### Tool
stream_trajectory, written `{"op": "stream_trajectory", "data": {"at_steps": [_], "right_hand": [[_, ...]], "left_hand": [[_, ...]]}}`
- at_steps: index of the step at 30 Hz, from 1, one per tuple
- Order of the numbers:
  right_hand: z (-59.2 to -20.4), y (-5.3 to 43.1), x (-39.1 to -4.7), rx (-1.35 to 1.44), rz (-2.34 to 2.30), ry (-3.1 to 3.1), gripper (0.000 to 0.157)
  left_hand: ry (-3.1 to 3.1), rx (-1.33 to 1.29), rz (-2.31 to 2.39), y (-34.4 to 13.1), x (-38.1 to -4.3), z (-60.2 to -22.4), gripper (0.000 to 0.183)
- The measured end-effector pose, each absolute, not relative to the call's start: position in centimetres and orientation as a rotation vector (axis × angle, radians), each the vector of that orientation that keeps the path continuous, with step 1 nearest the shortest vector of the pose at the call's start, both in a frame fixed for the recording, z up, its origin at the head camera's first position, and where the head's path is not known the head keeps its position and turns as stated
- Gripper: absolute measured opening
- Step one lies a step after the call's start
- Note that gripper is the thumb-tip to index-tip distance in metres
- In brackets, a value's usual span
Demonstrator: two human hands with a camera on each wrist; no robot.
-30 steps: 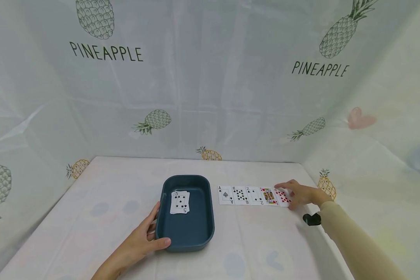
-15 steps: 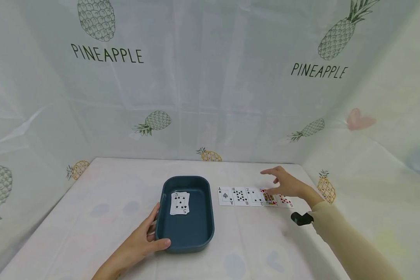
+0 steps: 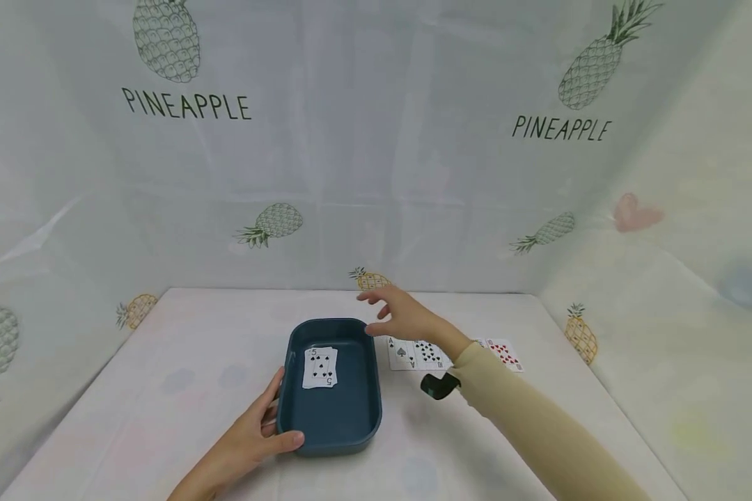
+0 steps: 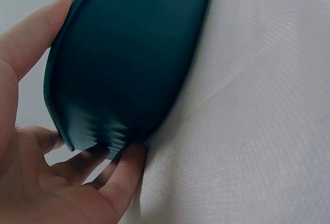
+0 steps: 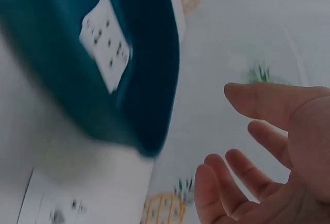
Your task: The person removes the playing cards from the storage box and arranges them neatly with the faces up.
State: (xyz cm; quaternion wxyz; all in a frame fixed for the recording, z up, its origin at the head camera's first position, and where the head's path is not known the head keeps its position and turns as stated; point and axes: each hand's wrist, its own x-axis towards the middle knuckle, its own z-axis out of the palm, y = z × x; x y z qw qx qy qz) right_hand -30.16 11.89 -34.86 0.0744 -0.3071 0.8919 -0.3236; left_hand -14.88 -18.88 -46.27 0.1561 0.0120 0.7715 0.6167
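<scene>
Left hand (image 3: 251, 428) grips dark-blue rounded-rectangular tray (image 3: 332, 421); inside, pile of white playing cards (image 3: 319, 367) (a black five uppermost), apparently undealt. Right hand (image 3: 404, 314), spread and empty, near tray's far right corner; beyond, face-up card row (image 3: 429, 356) on tabletop (image 3: 225, 327), seemingly laid.

From the head, looks forward and down, well back from the whole blue tray (image 3: 338, 417). From the left wrist, faces the tray's outer side, very close, tilted. From the right wrist, right of the tray, looks aslant over its rim from nearby, sharing with the head view the cards (image 3: 320, 367) inside.
</scene>
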Motion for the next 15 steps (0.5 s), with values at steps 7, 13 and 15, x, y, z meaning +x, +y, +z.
{"op": "stream_trajectory", "data": {"at_steps": [7,13,15], "right_hand": [[-35.7,4.9,-30.1,-0.946,-0.999,2.593,0.060],[-37.7,2.4,-29.6,-0.854,-0.980,2.568,0.058],[-38.3,2.1,-29.4,-0.816,-0.961,2.571,0.058]], "left_hand": [[2.262,-0.026,1.709,-19.0,-14.8,-46.5,0.113],[2.180,0.085,1.787,-19.2,-14.9,-46.4,0.109],[2.143,0.136,1.814,-19.3,-15.0,-46.4,0.108]]}}
